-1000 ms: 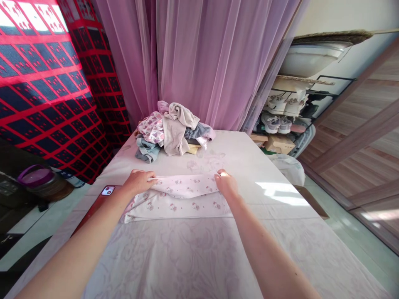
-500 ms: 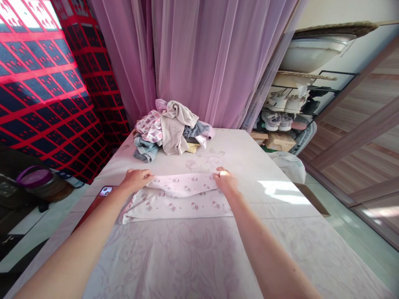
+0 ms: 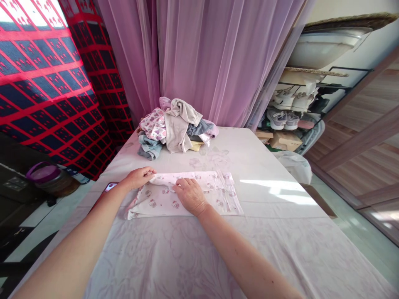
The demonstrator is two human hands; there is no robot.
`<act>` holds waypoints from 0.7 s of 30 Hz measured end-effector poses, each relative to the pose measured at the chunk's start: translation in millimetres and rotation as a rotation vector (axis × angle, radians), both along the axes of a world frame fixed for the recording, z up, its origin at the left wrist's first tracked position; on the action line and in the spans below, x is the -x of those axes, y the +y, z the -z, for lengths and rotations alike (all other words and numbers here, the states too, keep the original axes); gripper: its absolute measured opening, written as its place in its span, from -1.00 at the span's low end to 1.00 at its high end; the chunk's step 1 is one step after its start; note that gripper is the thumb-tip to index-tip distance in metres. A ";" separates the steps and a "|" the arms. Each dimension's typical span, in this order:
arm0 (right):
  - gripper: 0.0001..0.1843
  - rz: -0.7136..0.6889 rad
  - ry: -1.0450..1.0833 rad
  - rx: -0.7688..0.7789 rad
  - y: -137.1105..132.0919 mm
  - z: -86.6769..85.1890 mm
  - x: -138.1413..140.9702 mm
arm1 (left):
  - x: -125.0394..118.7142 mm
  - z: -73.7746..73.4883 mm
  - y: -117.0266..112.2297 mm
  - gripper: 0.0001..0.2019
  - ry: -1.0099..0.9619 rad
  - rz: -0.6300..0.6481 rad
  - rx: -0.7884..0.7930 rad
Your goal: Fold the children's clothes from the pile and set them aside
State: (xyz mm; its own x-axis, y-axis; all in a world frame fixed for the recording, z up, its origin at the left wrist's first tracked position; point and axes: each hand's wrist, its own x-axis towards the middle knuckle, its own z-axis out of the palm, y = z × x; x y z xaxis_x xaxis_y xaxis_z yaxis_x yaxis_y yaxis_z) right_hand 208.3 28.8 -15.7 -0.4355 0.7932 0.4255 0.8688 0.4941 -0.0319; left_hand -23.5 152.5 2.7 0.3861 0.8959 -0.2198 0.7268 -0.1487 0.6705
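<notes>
Over on the sheet-covered table [image 3: 274, 245], printed cloth [image 3: 156, 203] lay folded mid-table, R hand [image 3: 190, 196] flat on it w/ fingers spread, L hand [image 3: 137, 178] at its left end, grip unclear, clothes pile [image 3: 176, 128] behind.

Your left hand [image 3: 139, 177] lay on the folded end of a pale pink cat-print cloth [image 3: 156, 203]; your right hand [image 3: 190, 196] sat palm-down across its middle. Cloth flat on a sheet-covered table [image 3: 264, 249]. Beyond it, a heap of mixed clothes [image 3: 176, 128]. A phone [image 3: 110, 187] lay near your left wrist, at the table's edge.
</notes>
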 end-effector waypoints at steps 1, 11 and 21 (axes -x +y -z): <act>-0.85 -0.010 0.022 -0.030 1.8 1.9 -1.8 | 0.2 1.3 -1.1 -0.55 -0.015 -0.016 -0.006; -0.83 -0.128 0.265 0.092 -9.9 11.6 -12.2 | -8.0 4.4 -3.0 -0.71 0.285 -0.027 -0.387; -0.79 -0.170 0.210 0.156 -19.3 4.3 -9.9 | -27.2 5.2 -35.1 -0.65 0.177 0.143 -0.685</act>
State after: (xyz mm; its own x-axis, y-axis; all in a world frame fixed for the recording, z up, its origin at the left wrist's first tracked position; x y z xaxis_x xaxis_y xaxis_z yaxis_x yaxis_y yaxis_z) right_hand 218.2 9.5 -20.0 -0.4831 0.7793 0.3992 0.7402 0.6070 -0.2893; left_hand 3.7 117.5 -2.5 0.5207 0.7982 0.3030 0.7577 -0.5956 0.2669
